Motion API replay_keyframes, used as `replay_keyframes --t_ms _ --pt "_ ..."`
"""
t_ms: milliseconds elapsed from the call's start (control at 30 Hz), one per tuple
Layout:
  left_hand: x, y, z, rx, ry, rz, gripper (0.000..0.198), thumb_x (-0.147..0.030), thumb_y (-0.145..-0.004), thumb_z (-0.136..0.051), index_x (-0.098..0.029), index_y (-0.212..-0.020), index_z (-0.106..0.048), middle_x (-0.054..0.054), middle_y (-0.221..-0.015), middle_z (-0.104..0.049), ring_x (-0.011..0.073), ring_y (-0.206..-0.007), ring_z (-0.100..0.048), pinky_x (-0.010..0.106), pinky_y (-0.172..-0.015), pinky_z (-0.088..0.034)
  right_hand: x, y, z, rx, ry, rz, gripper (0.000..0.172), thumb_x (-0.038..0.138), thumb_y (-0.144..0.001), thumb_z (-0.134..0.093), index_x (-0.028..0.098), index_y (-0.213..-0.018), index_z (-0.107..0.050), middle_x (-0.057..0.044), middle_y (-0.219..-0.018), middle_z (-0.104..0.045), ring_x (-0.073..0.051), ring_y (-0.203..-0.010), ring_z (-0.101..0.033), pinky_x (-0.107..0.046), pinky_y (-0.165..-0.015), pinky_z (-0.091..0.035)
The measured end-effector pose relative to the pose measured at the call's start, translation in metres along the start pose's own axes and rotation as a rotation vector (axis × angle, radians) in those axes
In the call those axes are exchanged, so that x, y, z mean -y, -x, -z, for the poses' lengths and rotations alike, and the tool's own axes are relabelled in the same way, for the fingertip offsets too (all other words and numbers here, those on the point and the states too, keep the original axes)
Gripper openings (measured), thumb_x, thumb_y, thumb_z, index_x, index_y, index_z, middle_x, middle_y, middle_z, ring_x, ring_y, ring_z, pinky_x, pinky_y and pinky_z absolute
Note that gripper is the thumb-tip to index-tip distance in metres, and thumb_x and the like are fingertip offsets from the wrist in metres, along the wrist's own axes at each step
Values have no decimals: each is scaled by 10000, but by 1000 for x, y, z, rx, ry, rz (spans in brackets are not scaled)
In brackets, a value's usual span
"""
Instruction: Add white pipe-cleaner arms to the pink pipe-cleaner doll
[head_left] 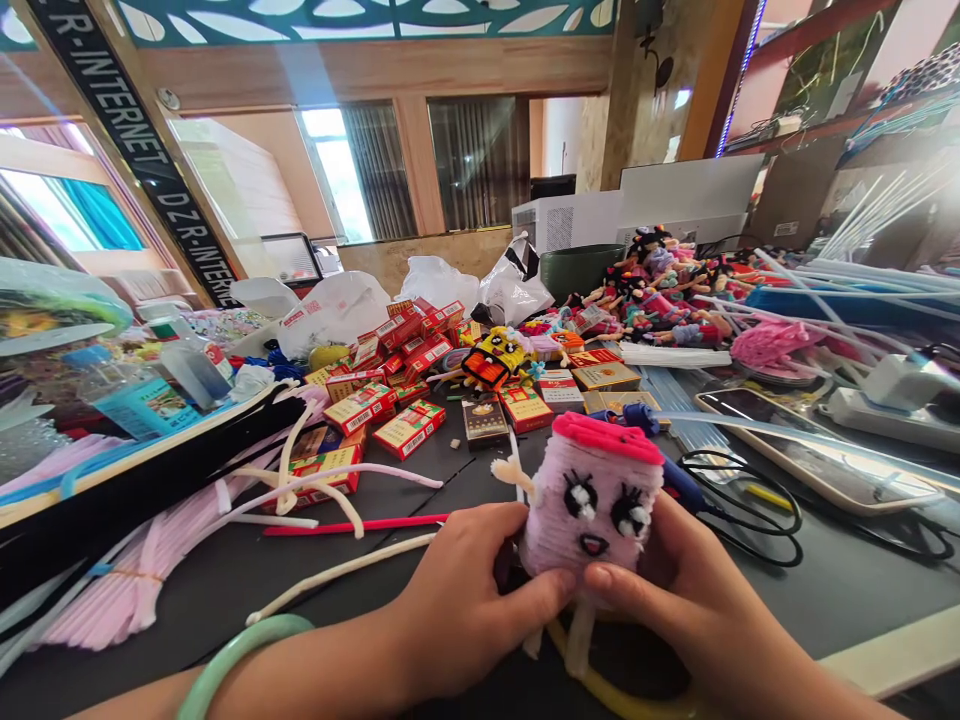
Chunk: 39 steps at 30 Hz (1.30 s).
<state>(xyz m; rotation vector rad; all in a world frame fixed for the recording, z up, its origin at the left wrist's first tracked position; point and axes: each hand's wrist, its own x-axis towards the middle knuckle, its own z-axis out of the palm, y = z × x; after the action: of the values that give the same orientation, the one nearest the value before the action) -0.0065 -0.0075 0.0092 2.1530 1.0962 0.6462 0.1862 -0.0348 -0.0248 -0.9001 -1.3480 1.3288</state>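
Observation:
A small pink pipe-cleaner figure (592, 495) with a red top, black eyes and a little mouth stands upright near the table's front edge. My left hand (465, 600) wraps around its left side, thumb pressed under its face. My right hand (686, 595) grips its right side, thumb at the lower front. White fuzzy legs hang below the figure between my hands, and a white arm sticks out at its upper left. A pale green bangle (240, 650) circles my left wrist.
Loose white, pink and red pipe cleaners (330, 500) lie at left. Several red and yellow small boxes (397, 400) cover the middle. A phone (810, 450), black cable (750, 500), glue gun (900, 390), dolls (667, 280) and white sticks crowd the right. Plastic bags sit behind.

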Motion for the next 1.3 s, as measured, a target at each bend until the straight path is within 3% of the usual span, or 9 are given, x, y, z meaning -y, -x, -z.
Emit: replay_keyframes --t_ms 300,433,800,1033,1133,1200,1300 --pt "2 -2 4 41 75 70 320 -459 -763 -577 -153 -766 -668 37 -715 -662 170 -640 -506 257 -588 -361 -3 0 2 32 -22 -61 542 455 -778 -792 257 -1241 -593 -87 -1191 -724 -277 -1072 -700 -353 -880 -599" --pt "-1 -3 7 55 128 94 333 -445 -752 -578 -136 -803 -689 45 -710 -657 166 -620 -489 258 -564 -352 -5 1 6 14 22 -56 488 424 -788 -787 289 -1227 -623 -82 -1181 -731 -282 -1061 -707 -327 -828 -620" --pt "0 -3 7 -8 185 70 304 -418 -776 -533 -141 -807 -654 64 -761 -669 202 -692 -544 284 -622 -406 -10 -2 9 -20 -63 15 464 339 -807 -787 354 -1245 -634 -54 -1239 -702 -231 -1073 -701 -354 -933 -572" --pt "1 -4 5 -14 279 75 337 -413 -794 -533 -131 -941 -641 105 -940 -706 250 -833 -578 340 -744 -432 -8 -1 7 4 16 73 306 356 -860 -725 340 -1163 -693 -68 -1217 -659 -255 -1157 -651 -379 -995 -522" --pt "4 -5 4 -10 411 40 341 -402 -825 -569 -139 -1035 -625 102 -1025 -703 256 -926 -595 342 -812 -449 -9 0 5 44 -1 123 369 328 -882 -705 423 -1235 -656 -41 -1217 -631 -232 -1183 -635 -358 -1010 -507" --pt "7 -6 2 -30 485 32 341 -394 -832 -600 -147 -1067 -611 79 -983 -693 226 -894 -593 313 -784 -457 -10 0 5 56 -7 163 433 308 -893 -696 488 -1277 -610 -20 -1248 -607 -210 -1211 -616 -325 -1019 -497" --pt "9 -8 0 -74 595 92 338 -430 -825 -630 -150 -1010 -584 12 -774 -620 138 -638 -523 246 -581 -422 -12 -1 6 39 -8 178 489 296 -903 -689 554 -1298 -561 7 -1303 -577 -181 -1218 -611 -271 -1001 -507"
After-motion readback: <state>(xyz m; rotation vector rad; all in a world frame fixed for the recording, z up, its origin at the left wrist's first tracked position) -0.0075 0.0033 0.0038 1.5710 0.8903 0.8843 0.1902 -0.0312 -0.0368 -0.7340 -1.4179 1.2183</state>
